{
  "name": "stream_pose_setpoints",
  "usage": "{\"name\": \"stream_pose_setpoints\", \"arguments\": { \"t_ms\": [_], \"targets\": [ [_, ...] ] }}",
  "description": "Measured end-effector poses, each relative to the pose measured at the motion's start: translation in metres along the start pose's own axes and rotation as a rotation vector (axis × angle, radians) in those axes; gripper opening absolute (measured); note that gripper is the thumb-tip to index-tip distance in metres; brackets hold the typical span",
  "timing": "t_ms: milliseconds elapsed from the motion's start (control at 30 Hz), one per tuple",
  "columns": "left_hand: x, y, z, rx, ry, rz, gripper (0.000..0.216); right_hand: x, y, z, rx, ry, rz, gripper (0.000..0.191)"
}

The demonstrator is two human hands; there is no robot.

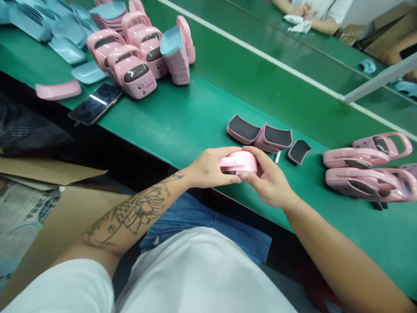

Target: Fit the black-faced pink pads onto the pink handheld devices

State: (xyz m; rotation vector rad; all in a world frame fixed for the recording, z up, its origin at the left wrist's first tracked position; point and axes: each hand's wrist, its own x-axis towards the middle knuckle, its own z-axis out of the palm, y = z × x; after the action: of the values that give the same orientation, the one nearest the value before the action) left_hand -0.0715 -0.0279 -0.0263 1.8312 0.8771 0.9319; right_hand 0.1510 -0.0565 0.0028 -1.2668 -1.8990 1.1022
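A pink plastic shell [239, 162] is held between both hands just above the front edge of the green table [202, 108]. My left hand [208, 167] wraps its left end, fingers closed over the top. On its right side sits my right hand [265, 178], thumb and fingers pressed against it. Just beyond the hands lies a small row of dark curved lens panels [262, 137] with pink rims, and one separate panel [299, 151] next to a tiny white stick [277, 157].
Pink handled housings [366, 171] lie at the right. A pile of pink units [137, 56] and pale blue parts [65, 34] fills the far left, with a phone [95, 103] at the table edge. Cardboard [48, 217] sits below left. Another person's arms [312, 15] rest beyond the divider.
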Motion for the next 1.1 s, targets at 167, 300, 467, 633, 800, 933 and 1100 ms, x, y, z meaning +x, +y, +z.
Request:
{"name": "stream_pose_setpoints", "arguments": {
  "t_ms": [167,300,467,633,800,933,1100],
  "targets": [
    [-0.006,-0.013,-0.005,-0.08,-0.022,-0.092,0.105,-0.022,0.023,-0.004,-0.101,0.108,-0.034,0.064],
    [-0.009,-0.02,0.01,-0.133,-0.06,-0.16,0.097,-0.055,0.052,-0.014,0.034,0.135,0.066,0.064],
    [0.005,-0.017,0.027,-0.145,-0.157,-0.056,0.087,-0.08,0.073,-0.014,0.037,0.246,0.114,0.078],
    [0.016,-0.018,0.044,-0.261,-0.159,-0.025,0.066,-0.076,0.071,0.001,0.03,0.379,0.157,0.084],
    [0.028,-0.021,0.082,-0.343,0.165,-0.023,0.061,-0.072,0.066,0.011,0.054,0.457,0.214,0.086],
    [0.034,-0.016,0.105,-0.325,0.363,-0.049,0.069,-0.074,0.063,0.017,0.006,0.505,0.231,0.09],
    [0.034,-0.009,0.109,-0.237,0.484,-0.09,0.073,-0.074,0.06,0.031,-0.093,0.579,0.142,0.077]
  ]
}}
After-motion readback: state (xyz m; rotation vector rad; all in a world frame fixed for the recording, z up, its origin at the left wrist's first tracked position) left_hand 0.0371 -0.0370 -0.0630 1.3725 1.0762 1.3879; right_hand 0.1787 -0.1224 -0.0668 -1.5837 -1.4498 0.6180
